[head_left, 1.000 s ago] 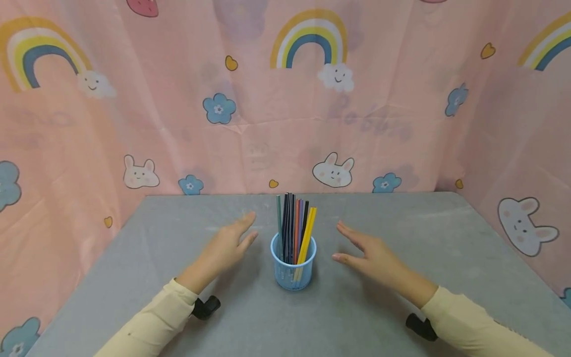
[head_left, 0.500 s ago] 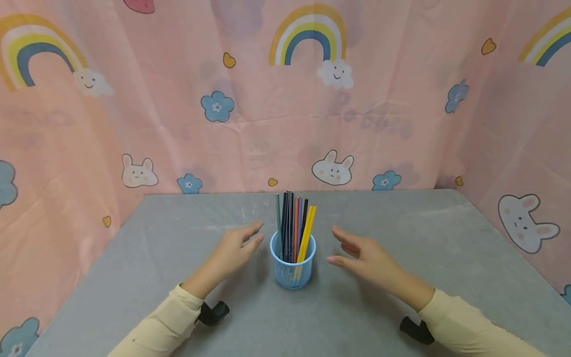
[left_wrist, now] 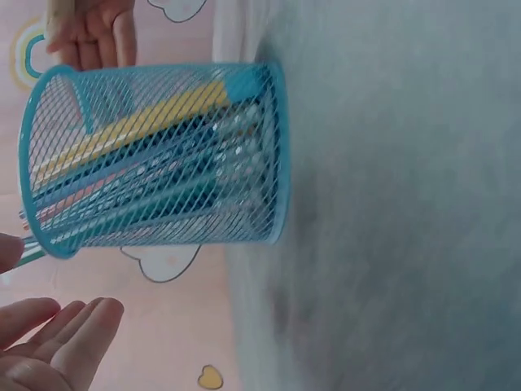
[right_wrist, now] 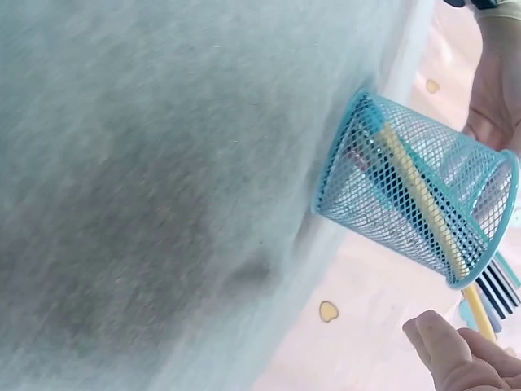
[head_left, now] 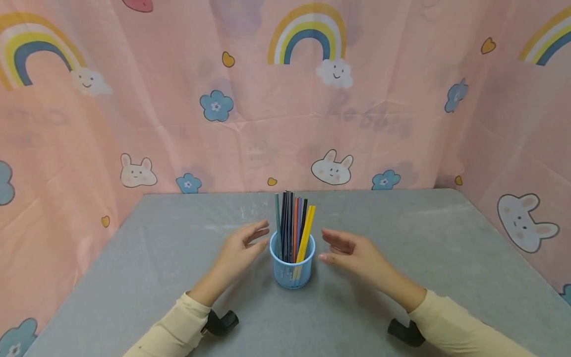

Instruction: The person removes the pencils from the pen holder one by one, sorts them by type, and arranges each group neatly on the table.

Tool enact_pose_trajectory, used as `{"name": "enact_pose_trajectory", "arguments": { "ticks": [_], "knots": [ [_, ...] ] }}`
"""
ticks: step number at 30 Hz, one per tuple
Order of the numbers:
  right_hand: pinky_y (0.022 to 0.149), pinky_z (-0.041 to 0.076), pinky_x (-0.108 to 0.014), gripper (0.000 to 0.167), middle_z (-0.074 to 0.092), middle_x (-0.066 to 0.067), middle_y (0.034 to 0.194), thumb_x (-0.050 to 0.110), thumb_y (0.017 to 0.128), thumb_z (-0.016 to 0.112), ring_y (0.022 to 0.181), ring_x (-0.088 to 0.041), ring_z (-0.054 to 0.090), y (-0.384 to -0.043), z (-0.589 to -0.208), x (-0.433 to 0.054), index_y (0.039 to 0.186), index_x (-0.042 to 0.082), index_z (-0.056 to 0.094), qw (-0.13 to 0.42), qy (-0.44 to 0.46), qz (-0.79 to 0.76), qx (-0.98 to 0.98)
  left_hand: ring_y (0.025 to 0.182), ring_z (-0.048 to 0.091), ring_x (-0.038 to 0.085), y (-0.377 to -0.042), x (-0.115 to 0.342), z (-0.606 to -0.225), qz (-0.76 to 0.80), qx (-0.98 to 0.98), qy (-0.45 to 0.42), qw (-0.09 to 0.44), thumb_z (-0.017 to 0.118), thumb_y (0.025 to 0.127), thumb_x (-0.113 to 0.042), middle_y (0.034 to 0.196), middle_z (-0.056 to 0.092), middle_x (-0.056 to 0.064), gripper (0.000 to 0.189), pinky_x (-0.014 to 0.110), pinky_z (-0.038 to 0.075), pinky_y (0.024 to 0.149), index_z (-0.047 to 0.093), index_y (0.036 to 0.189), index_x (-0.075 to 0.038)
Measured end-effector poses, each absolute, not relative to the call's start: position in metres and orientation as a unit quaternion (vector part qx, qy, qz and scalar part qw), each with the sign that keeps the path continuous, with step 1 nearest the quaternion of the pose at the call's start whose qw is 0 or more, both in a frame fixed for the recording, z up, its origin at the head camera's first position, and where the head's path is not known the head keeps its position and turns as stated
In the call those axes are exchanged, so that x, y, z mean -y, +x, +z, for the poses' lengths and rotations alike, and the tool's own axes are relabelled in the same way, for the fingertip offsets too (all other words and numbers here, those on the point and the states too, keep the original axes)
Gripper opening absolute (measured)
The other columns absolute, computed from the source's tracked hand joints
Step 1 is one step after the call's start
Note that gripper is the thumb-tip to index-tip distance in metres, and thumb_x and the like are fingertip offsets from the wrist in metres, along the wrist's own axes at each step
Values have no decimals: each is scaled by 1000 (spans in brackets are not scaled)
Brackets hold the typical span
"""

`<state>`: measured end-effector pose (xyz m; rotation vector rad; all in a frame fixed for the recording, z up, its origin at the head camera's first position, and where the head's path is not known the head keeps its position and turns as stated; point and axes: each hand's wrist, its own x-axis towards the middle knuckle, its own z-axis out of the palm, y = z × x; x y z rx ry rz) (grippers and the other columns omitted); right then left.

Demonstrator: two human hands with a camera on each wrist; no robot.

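Note:
A light blue mesh pen holder (head_left: 292,275) stands upright on the table, between the two hands. Several pencils (head_left: 290,223) lean in it, black, green, orange, purple and yellow. My left hand (head_left: 241,250) hovers just left of the holder, fingers loosely bent, thumb toward the rim. On the other side my right hand (head_left: 359,253) faces it with a small gap, fingers slightly bent. Both wrist views show the holder's mesh wall (left_wrist: 163,163) with no finger on it, and the right fingertips (right_wrist: 444,342) apart from the rim.
The grey table (head_left: 156,248) extends around the holder to a pink curtain (head_left: 250,139) printed with rainbows and rabbits, hanging behind its far edge and along the sides. A black wrist device (head_left: 221,323) hangs under the left cuff, another black device (head_left: 406,332) under the right.
Both hands have moved inward toward the pen holder, the left to the right and the right to the left. Their fingers have bent a little more. The holder has stayed in place.

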<state>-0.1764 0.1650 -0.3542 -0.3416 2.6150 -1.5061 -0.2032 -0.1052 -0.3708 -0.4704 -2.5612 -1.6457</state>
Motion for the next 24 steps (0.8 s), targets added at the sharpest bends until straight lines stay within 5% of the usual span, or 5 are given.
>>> {"name": "enact_pose_trajectory", "arguments": {
  "ticks": [9, 24],
  "knots": [
    [101, 54, -46, 61, 62, -16, 137, 34, 90, 74, 129, -33, 58, -175, -350, -157, 139, 3, 55, 41, -78, -521, -849, 126, 60, 32, -199, 96, -377, -574, 810, -120, 1, 64, 97, -15, 138, 61, 15, 42, 48, 50, 106, 58, 136, -2],
    [98, 57, -41, 47, 69, -16, 126, 26, 91, 74, 114, -28, 67, -181, -348, -144, 130, 1, 63, 19, -34, -560, -828, 119, 65, 32, -195, 89, -381, -623, 777, -92, 5, 62, 98, -16, 130, 65, 17, 32, 40, 61, 88, 64, 126, 0]
  ]
}}
